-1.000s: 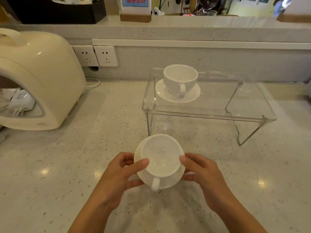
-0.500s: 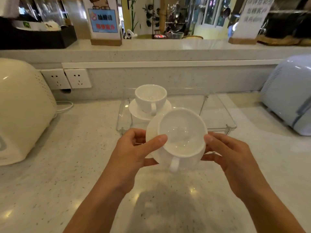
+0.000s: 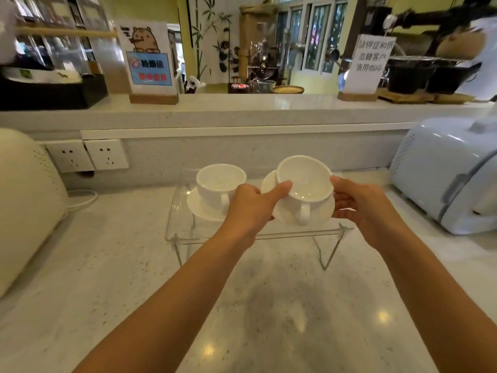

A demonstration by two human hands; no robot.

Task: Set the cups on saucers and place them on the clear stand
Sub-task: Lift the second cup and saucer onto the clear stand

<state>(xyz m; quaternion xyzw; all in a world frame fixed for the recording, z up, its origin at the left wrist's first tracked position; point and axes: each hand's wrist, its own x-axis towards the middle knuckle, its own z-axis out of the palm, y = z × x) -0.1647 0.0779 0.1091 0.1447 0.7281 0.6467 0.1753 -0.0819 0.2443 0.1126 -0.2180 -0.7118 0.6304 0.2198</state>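
A white cup [image 3: 305, 181] sits on a white saucer [image 3: 320, 211], and both hands hold the pair over the right half of the clear stand [image 3: 177, 208]. My left hand [image 3: 251, 208] grips the saucer's left edge with its thumb on the cup's rim. On the saucer's right edge is my right hand [image 3: 360, 205]. The cup's handle points toward me. I cannot tell whether the saucer touches the stand. Another white cup [image 3: 219, 184] rests on its saucer [image 3: 200, 207] on the stand's left half.
A cream appliance [image 3: 27, 205] stands at the left and a pale blue appliance [image 3: 446, 173] at the right. Wall sockets [image 3: 88, 156] and a white cable [image 3: 80, 200] lie behind the stand. A raised ledge [image 3: 242, 109] with signs runs along the back.
Both hands lifted the cup and saucer from the counter and carried them forward and right, from in front of the stand to above its right half.
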